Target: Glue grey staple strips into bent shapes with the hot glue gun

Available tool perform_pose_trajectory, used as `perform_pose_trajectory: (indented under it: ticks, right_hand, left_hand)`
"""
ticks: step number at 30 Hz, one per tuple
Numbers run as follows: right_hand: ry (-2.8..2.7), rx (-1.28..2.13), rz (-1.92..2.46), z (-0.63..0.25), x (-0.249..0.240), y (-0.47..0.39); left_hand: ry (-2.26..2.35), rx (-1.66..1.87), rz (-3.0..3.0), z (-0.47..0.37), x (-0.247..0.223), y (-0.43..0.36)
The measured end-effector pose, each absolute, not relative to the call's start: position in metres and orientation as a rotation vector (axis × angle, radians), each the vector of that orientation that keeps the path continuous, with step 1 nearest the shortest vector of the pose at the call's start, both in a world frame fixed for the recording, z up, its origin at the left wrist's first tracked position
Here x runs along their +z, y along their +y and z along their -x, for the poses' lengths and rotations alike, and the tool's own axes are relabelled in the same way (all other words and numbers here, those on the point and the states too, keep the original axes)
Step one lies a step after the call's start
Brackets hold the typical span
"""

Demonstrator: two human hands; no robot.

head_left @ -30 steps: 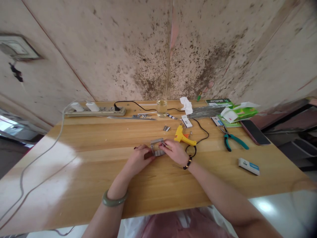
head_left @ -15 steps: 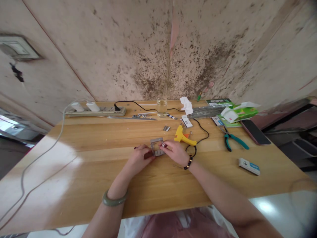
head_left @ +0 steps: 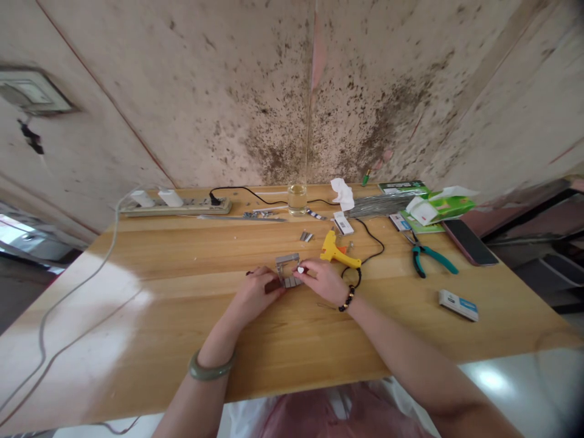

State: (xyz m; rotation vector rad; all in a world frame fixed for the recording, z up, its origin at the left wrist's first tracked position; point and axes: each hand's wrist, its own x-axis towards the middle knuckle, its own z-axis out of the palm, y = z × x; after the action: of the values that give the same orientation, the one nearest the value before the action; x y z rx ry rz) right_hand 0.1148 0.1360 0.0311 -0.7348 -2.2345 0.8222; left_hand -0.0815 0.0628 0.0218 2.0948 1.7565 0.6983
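Note:
A small grey square frame [head_left: 287, 259], built from short bar-like pieces, rests on the wooden table between my hands. My left hand [head_left: 259, 293] holds its lower left corner, thumb and fingers closing on it. At its right side is my right hand [head_left: 325, 281], fingers pinched together. By those fingertips shows a tiny white heart-shaped piece [head_left: 300, 269]; whether it is held or worn as a ring I cannot tell. The frame's right edge is partly hidden by my fingers. Just beyond my right hand lies a yellow glue gun [head_left: 338, 250].
Loose grey strips [head_left: 306, 236] lie behind the frame. Farther back stand a glass of liquid [head_left: 297, 201] and a power strip [head_left: 182, 208]. To the right are teal-handled pliers [head_left: 433, 258], a phone [head_left: 469, 242], a tissue pack [head_left: 444, 210] and a small box [head_left: 458, 305].
My right fingertips have turned slightly, so the white heart-shaped piece shows more clearly. My left hand and the grey frame stay almost in place.

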Motion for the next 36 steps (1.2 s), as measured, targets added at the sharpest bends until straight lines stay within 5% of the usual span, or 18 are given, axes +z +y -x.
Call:
perform_pose_trajectory:
  ticks: [36]
  right_hand:
    - [-2.443, 0.546, 0.923, -0.1141, 0.0229, 0.1394]
  left_hand:
    - [1.786, 0.722, -2.081, 0.0789, 0.0244, 0.0632]
